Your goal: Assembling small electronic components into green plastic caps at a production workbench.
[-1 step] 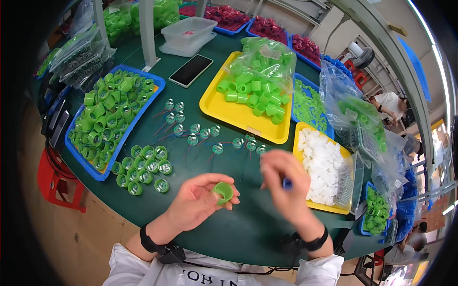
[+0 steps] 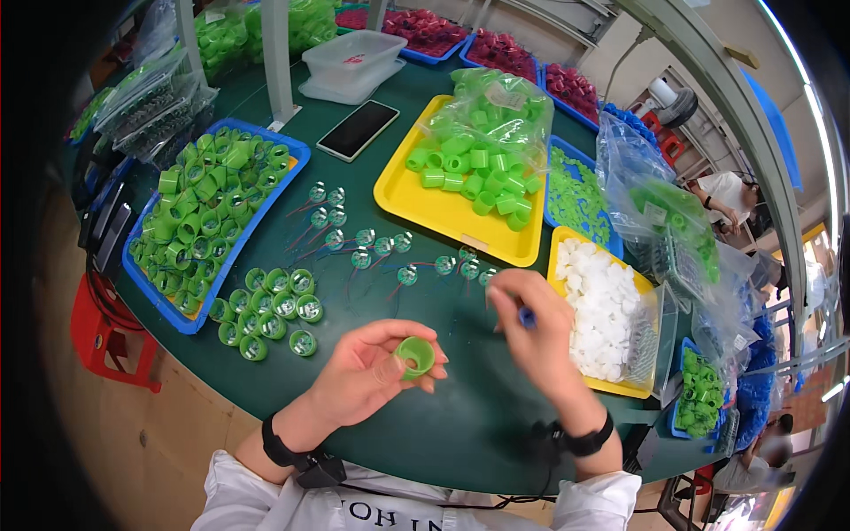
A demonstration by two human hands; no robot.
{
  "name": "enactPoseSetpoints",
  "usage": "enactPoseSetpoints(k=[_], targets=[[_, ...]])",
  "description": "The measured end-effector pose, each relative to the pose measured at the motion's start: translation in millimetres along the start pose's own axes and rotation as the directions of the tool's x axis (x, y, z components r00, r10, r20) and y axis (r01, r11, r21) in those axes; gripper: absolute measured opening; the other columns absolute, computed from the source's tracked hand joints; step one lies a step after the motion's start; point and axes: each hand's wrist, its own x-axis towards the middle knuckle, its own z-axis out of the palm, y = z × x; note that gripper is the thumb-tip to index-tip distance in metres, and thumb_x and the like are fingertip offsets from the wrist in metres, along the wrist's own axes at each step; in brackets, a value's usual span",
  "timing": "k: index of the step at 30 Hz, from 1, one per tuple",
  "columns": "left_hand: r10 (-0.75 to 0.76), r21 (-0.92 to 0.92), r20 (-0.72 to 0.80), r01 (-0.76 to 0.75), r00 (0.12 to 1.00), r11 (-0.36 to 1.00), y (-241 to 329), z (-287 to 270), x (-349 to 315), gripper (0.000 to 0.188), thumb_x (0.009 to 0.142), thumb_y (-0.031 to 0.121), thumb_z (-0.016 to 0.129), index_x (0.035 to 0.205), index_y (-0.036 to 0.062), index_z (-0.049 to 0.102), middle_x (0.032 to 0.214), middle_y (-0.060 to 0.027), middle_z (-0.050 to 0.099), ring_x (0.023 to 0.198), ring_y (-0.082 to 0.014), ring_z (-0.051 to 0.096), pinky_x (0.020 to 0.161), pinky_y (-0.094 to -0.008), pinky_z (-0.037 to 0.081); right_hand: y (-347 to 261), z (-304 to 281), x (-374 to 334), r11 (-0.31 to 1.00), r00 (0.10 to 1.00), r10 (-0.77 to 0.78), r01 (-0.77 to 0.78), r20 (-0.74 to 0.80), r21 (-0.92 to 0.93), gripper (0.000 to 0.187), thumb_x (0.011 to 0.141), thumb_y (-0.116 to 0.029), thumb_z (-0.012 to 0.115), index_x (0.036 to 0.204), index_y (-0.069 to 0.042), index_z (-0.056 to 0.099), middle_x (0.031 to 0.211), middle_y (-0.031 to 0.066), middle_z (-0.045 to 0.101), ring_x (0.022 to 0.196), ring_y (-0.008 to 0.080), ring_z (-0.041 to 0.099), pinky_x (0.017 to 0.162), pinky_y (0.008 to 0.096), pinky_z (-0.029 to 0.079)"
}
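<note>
Left hand (image 2: 367, 376) cradles a green cap (image 2: 414, 356) over the dark green table (image 2: 460, 425), fingers curled around it, thumb against its side. Cap is short and round; its open mouth tilts up and toward the viewer, axis leaning slightly right. Right hand (image 2: 531, 332) is closed, pinching a small blue piece (image 2: 527, 317) just right of the cap, beside the yellow tray (image 2: 651, 389) of white pieces (image 2: 602, 305). Finished green caps (image 2: 270, 310) lie left.

Dark phone (image 2: 358, 129); clear bags (image 2: 660, 212) right
</note>
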Motion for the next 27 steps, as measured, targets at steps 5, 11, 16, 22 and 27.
enactPoseSetpoints(k=[5, 11, 16, 22, 27], targets=[[0.026, -0.215, 0.152, 0.008, 0.988, 0.977, 4.6, 6.1, 1.4, 0.042, 0.086, 0.021, 0.060, 0.120, 0.0011, 0.048, 0.110, -0.0197, 0.054, 0.086, -0.0270, 0.059, 0.064, -0.0341, 0.051, 80.1, 10.9, 6.8, 0.729, 0.941, -0.043, 0.260, 0.337, -0.633, 0.033, 0.066, 0.002, 0.055, 0.099, -0.004, 0.056, 0.086, 0.0110, 0.059, 0.067, 0.0266, 0.062, 0.054, 0.0354, 0.050], [0.104, -0.233, 0.243, -0.046, 0.964, 0.971, 5.9, 1.6, 0.8, 0.047, 0.086, 0.020, 0.060, 0.125, -0.0014, 0.045, 0.114, -0.0195, 0.052, 0.083, -0.0223, 0.056, 0.066, -0.0316, 0.049, 91.3, 15.7, 9.7, 0.836, 0.944, 0.043, 0.145, 0.328, -0.530, 0.021, 0.070, -0.001, 0.058, 0.091, -0.002, 0.055, 0.076, 0.0147, 0.058, 0.069, 0.0334, 0.059, 0.061, 0.0406, 0.049], [0.063, -0.205, 0.102, -0.041, 0.993, 0.978, 10.9, 6.8, 0.8, 0.041, 0.088, 0.018, 0.055, 0.123, -0.0021, 0.049, 0.106, -0.0232, 0.052, 0.077, -0.0245, 0.055, 0.057, -0.0308, 0.045, 79.4, 10.1, 7.4, 0.890, 0.920, 0.158, 0.026, 0.359, -0.456, 0.019, 0.070, 0.000, 0.059, 0.088, -0.003, 0.056, 0.077, 0.0167, 0.059, 0.072, 0.0348, 0.059, 0.063, 0.0423, 0.048], [-0.036, -0.319, -0.024, 0.026, 0.999, 0.947, 15.0, 5.2, 2.6, 0.047, 0.087, 0.022, 0.057, 0.121, -0.0060, 0.042, 0.100, -0.0214, 0.052, 0.069, -0.0200, 0.053, 0.051, -0.0259, 0.043, 64.5, -0.4, -1.7, 0.936, 0.862, 0.136, 0.049, 0.488, -0.347, 0.013, 0.074, -0.002, 0.059, 0.087, -0.002, 0.057, 0.078, 0.0169, 0.060, 0.072, 0.0346, 0.059, 0.062, 0.0422, 0.047], [-0.045, -0.269, 0.051, 0.058, 0.998, 0.961, 8.7, -1.9, 2.1, 0.044, 0.086, 0.024, 0.060, 0.116, -0.0034, 0.044, 0.101, -0.0205, 0.053, 0.067, -0.0167, 0.052, 0.051, -0.0226, 0.042, 55.9, -1.6, -13.3, 0.860, 0.868, 0.159, 0.113, 0.471, -0.499, 0.012, 0.078, -0.007, 0.060, 0.088, 0.000, 0.059, 0.075, 0.0176, 0.060, 0.069, 0.0330, 0.060, 0.058, 0.0400, 0.046]])
